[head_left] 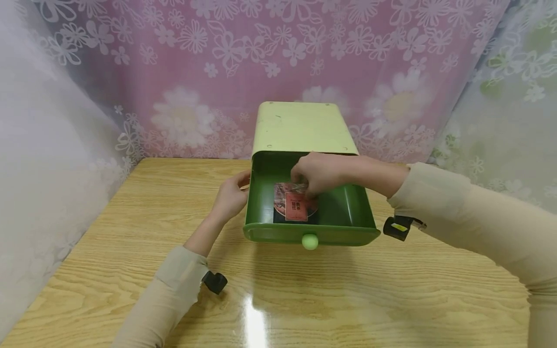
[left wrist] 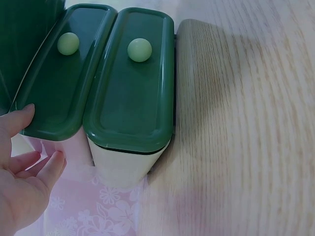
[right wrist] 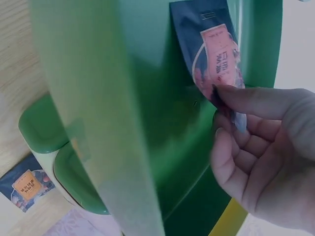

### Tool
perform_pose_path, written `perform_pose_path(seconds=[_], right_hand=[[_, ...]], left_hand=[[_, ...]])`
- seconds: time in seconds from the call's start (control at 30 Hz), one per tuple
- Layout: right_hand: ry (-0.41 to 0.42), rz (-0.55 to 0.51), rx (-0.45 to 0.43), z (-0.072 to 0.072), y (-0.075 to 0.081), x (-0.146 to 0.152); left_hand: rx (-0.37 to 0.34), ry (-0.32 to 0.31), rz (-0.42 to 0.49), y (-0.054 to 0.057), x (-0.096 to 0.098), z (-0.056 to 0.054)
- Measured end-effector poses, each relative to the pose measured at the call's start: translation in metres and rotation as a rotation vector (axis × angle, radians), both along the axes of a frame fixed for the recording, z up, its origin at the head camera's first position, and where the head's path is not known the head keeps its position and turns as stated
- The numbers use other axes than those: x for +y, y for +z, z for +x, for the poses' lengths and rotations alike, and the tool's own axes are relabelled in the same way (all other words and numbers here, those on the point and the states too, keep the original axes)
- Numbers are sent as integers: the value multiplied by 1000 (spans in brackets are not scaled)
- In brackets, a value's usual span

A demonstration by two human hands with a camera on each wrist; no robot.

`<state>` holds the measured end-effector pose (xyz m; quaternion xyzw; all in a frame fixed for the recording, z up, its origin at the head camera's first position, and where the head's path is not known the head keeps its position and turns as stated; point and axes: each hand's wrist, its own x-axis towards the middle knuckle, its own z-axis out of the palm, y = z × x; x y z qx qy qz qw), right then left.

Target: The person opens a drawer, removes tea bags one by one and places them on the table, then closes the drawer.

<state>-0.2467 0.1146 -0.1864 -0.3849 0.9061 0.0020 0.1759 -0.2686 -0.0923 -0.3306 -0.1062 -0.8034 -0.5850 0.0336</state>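
A small cabinet [head_left: 304, 126] with a pale green top has its uppermost green drawer [head_left: 344, 235] pulled out. Inside lies a dark flat sachet [head_left: 297, 211] with a pinkish-red label. My right hand [head_left: 319, 170] reaches into this drawer, and in the right wrist view its thumb and fingers pinch one end of the sachet [right wrist: 216, 59]. My left hand [head_left: 230, 197] rests against the cabinet's left side. In the left wrist view its thumb touches the corner of a lower drawer [left wrist: 59, 98], and the fingers lie loosely along the side.
Below the pulled-out drawer, two green drawers with round knobs [left wrist: 140, 50] are closed. A second dark sachet [right wrist: 27, 184] with an orange label lies on the wooden table [head_left: 130, 251] beside the cabinet. A pink floral curtain [head_left: 196, 72] hangs behind.
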Motion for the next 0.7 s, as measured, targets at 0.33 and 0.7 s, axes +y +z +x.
perform_pose_path(seconds=[0.33, 0.7], right_hand=[[-32, -155, -36, 13, 16, 28], [-307, -597, -161, 26, 37, 82]], left_hand=[[-5, -5, -3, 0, 1, 0], [9, 3, -32, 2, 0, 4]])
